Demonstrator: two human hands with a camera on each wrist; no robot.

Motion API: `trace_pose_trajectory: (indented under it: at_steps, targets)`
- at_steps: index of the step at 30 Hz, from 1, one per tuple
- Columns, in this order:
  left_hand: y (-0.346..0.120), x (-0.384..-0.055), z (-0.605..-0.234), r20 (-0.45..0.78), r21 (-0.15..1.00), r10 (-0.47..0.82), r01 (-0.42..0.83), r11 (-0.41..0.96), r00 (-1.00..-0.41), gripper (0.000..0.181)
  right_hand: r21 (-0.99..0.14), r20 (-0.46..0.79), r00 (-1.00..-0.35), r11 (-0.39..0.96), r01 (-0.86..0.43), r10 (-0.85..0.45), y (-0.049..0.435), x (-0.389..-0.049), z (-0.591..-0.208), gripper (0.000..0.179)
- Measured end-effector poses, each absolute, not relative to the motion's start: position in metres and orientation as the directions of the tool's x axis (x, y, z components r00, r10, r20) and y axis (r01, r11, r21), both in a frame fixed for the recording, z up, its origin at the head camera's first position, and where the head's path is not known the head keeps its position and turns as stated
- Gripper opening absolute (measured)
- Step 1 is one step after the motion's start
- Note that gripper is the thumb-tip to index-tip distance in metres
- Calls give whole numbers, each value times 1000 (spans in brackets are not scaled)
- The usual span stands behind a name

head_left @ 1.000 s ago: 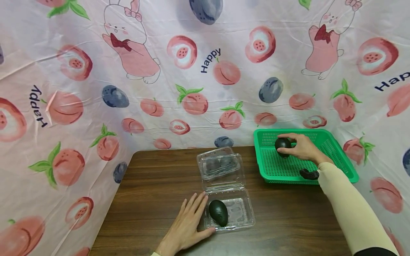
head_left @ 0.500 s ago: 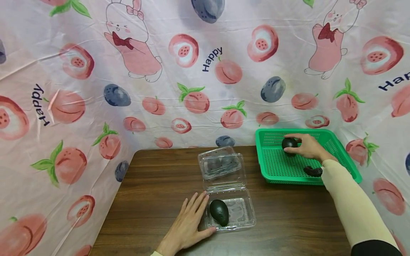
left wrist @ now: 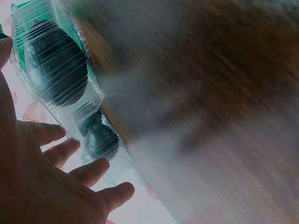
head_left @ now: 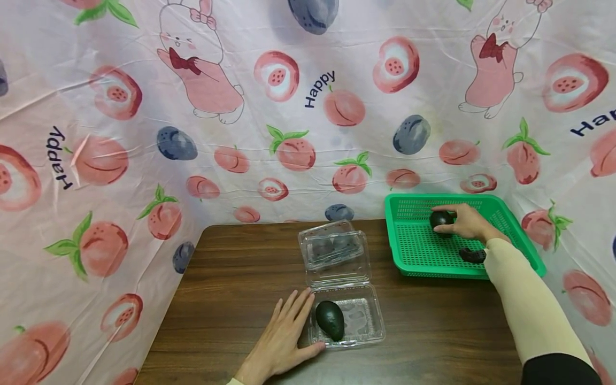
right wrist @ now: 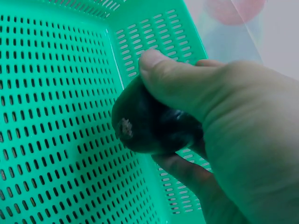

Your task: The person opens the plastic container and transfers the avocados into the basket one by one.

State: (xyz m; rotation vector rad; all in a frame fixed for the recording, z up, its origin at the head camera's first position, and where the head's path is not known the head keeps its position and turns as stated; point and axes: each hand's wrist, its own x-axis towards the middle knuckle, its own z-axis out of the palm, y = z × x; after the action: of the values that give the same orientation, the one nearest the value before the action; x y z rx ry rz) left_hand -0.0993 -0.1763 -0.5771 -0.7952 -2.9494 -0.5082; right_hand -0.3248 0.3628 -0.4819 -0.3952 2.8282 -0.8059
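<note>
My right hand (head_left: 469, 222) grips a dark avocado (head_left: 441, 221) over the green basket (head_left: 392, 235). In the right wrist view, thumb and fingers curl round this avocado (right wrist: 140, 121) from opposite sides, its stem end facing the camera. A clear hinged clamshell box (head_left: 368, 315) lies with its lid back on the table; a dark green avocado (head_left: 330, 321) sits in its left half. My left hand (head_left: 281, 337) lies with straight, spread fingers against the box's left side. The left wrist view shows the boxed avocado (left wrist: 58, 65) through ribbed plastic.
A second clear box (head_left: 323, 229) with dark fruit inside stands behind the raised lid, partly covered by it. A small black object (head_left: 471, 255) shows by my right cuff; its kind is unclear. Printed cloth (head_left: 289, 187) hangs behind the wooden table (head_left: 240, 267).
My right hand has moved a little to the right over the basket with the avocado in its grip. The left hand and the clamshell box stay as they were.
</note>
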Motion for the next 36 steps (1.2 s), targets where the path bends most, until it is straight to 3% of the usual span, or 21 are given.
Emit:
trace_pose_trajectory:
  at_steps: [36]
  targets:
    - [-177, -97, -578, 165, 283, 486, 513, 810, -858, 109, -502, -164, -941, 846, -179, -296, 381, -326, -502, 64]
